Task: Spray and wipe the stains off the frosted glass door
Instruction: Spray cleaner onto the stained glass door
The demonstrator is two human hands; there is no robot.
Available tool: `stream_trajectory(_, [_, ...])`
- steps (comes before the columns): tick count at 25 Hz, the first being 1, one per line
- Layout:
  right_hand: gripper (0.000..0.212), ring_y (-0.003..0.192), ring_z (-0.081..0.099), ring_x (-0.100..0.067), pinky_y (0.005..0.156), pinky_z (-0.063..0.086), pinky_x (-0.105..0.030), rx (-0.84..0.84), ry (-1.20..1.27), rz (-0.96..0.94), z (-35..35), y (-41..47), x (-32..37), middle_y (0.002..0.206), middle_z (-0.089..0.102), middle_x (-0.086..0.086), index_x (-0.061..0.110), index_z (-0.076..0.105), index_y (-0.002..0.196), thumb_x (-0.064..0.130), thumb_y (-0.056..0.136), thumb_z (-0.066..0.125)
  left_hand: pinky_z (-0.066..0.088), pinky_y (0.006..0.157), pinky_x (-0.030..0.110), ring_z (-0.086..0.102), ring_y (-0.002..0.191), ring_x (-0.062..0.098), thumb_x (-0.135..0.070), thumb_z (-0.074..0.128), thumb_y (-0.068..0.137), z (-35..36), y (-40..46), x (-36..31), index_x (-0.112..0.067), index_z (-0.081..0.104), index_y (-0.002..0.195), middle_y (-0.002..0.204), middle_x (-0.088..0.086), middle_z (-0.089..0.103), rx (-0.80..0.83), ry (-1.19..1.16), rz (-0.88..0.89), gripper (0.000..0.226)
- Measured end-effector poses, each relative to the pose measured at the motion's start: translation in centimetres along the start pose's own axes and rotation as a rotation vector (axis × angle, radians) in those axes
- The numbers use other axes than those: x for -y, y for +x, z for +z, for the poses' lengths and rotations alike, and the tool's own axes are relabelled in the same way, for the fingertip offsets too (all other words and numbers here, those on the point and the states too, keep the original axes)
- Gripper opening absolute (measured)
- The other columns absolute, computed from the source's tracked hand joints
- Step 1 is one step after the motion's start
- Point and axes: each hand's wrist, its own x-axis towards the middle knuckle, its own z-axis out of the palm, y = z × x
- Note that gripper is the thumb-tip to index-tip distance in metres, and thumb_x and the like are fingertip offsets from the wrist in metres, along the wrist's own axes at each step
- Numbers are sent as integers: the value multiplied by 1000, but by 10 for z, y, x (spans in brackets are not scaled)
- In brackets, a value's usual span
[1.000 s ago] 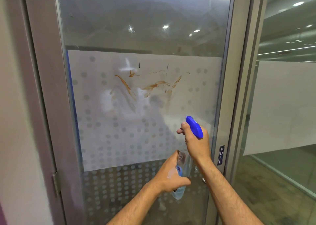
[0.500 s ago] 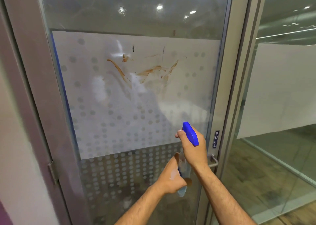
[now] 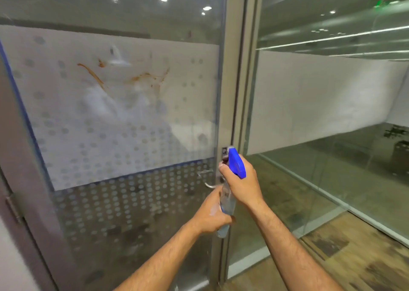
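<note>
The frosted glass door (image 3: 66, 118) fills the left half of the view, with a white dotted band across its middle. Brown stains (image 3: 146, 78) streak the upper part of that band, one long streak at the left and a smear to the right. A clear spray bottle (image 3: 226, 204) with a blue trigger head (image 3: 236, 163) is held upright in front of the door's right edge. My right hand (image 3: 242, 184) grips the head and neck. My left hand (image 3: 212, 215) wraps the bottle's lower body. No cloth is in view.
A metal door handle (image 3: 207, 180) sits just left of the bottle. The grey door frame (image 3: 236, 69) runs vertically at centre, a hinge (image 3: 14, 209) at the lower left. To the right is a fixed glass partition (image 3: 321, 96) and wooden floor (image 3: 354, 257).
The view has swung to the right and lower, so the stains now sit upper left. Both hands keep hold of the bottle, which now lies in front of the door's right edge.
</note>
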Motion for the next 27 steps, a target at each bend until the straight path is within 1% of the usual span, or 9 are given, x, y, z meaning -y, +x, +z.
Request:
stream_trajectory(3, [5,76,65,-18,68,52,-25,-13,-55,11,-62,-24,-1,84,72,-2,21,67,89,21,87,71,54,98,52,65,114,32,-15,77,61,51,-11,-30,-8,54,126,123,13,66,57,0,19,70])
stream_trajectory(6, [11,83,68,-14,74,54,-24,-10,-96,25,-122,-44,-6,90,75,3,20,68,96,21,87,73,54,97,53,64,109,31,-13,78,61,104,-17,-59,-8,53,128,123,14,65,129,-23,52,72])
stream_trajectory(9, [19,87,71,-4,78,52,-21,-29,-125,69,-181,-60,-14,96,76,9,23,69,103,25,85,75,52,79,41,57,85,14,-19,77,60,156,-18,-81,-17,54,120,107,6,64,224,-35,65,64])
stream_trajectory(12, [28,90,70,-2,82,54,-25,-88,-172,132,-241,-75,-24,101,76,14,19,70,103,35,81,76,49,71,28,54,79,3,-20,80,61,208,-14,-101,-28,55,113,98,-10,62,300,-42,97,58])
stream_trajectory(16, [25,89,72,-11,86,58,-37,-220,-217,182,-315,-94,-39,100,77,11,15,73,93,36,81,79,58,73,43,59,80,8,-21,83,61,279,-3,-131,-29,56,116,104,-3,66,416,-59,150,61])
stream_trajectory(20, [20,93,74,-26,91,59,-50,-320,-233,221,-383,-106,-56,100,78,0,17,75,88,35,78,79,59,84,48,66,91,18,-27,87,61,354,18,-155,-26,57,118,107,1,68,532,-71,238,64])
stream_trajectory(22, [27,90,73,-32,89,58,-54,-364,-244,248,-415,-113,-66,99,78,-5,16,75,89,38,74,79,60,81,40,67,93,17,-32,89,60,393,28,-159,-33,58,116,105,-6,68,587,-83,271,64])
stream_trajectory(25, [29,88,73,-37,85,59,-55,-391,-306,300,-466,-128,-82,95,79,-12,15,76,94,37,75,83,51,76,11,65,99,-3,-43,93,60,449,41,-170,-55,53,113,108,-28,64,683,-94,347,68])
stream_trajectory(27, [23,71,70,-28,72,60,-45,-393,-354,352,-499,-139,-92,78,76,-4,17,73,89,34,79,83,48,81,6,62,107,-8,-47,96,60,486,50,-178,-48,53,127,115,-34,61,730,-119,390,80])
